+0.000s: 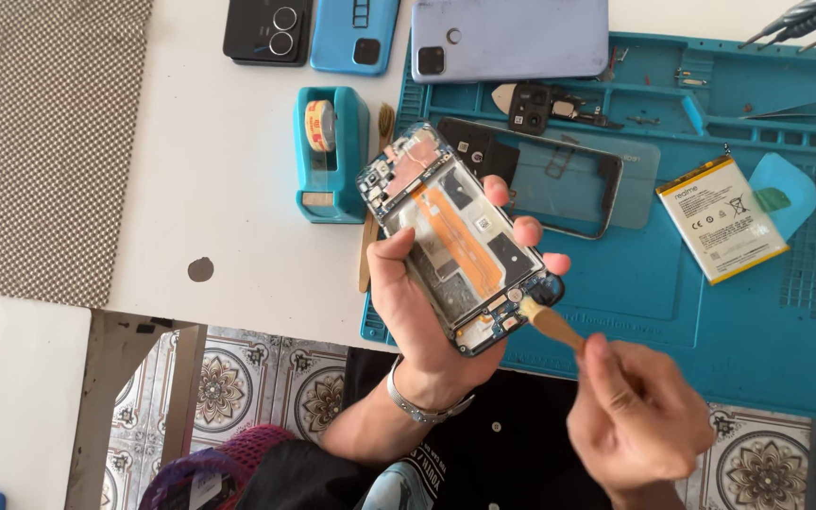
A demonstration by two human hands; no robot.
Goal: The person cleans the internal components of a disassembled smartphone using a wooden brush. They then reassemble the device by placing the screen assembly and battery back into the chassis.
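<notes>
Head view is showing, nearest the camera, the right hand (639,416) pinching the wooden handle of a small brush (548,319) between thumb and fingers, its pale bristle tip touching the lower end of an opened phone frame (455,236). Just beyond it the left hand (427,302) is gripping that frame from underneath, palm cupping the back and fingertips curling over the far edge, so the frame is being held tilted in the air above the near edge of the blue work mat (710,312). Doing this well probably means light, short strokes with the tip only, keeping bristles off the orange flex strip running down the frame's middle, and keeping the left grip on the edges rather than on the boards (a steadier hold than pressing on the middle). Farther out on the mat are lying a loose white battery (722,219), a clear back cover (569,179) and a small camera module (529,108); left of the mat a teal tape dispenser (331,151) is standing on the white table (210,170), and three phones are lying face down at the far edge. Most of the brush handle is hiding inside the right fist, the tools at the top right are being cut off, and the small parts by the module are too tiny to identify.
</notes>
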